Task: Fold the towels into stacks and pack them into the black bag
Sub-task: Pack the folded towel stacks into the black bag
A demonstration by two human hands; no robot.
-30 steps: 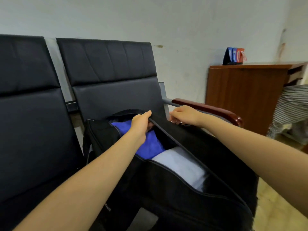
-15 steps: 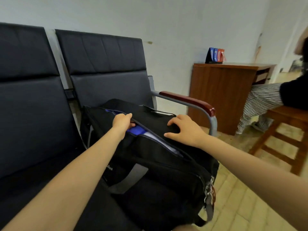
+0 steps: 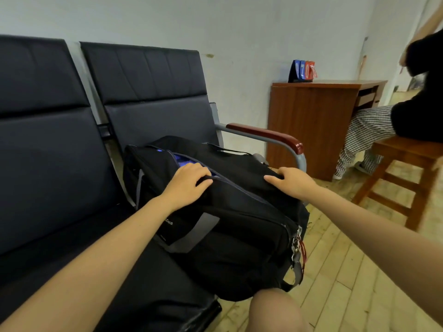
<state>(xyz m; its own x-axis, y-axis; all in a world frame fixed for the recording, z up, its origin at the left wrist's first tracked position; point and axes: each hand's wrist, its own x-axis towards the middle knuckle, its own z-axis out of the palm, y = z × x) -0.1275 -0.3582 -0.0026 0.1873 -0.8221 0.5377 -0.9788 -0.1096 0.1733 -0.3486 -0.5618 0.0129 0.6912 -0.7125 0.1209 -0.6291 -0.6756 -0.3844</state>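
Note:
The black bag (image 3: 235, 226) lies on the right-hand black seat, its top zipper open only in a narrow slit. A blue towel (image 3: 180, 157) shows through that slit; whatever else is packed is hidden. My left hand (image 3: 189, 182) rests flat on the near flap, fingertips at the zipper edge. My right hand (image 3: 291, 182) presses on the far side of the bag's top, thumb pointing left. Neither hand holds a towel.
A row of black padded seats (image 3: 60, 152) runs left. A red-topped metal armrest (image 3: 266, 134) stands just behind the bag. A wooden cabinet (image 3: 309, 121) stands at the wall, and a person in striped trousers (image 3: 366, 130) sits on a wooden stool (image 3: 407, 168) at the right.
The bag's opening went from wide, showing blue and white towels, to a narrow slit. My left hand moved from the flap edge onto the top; my right hand shifted right along the bag.

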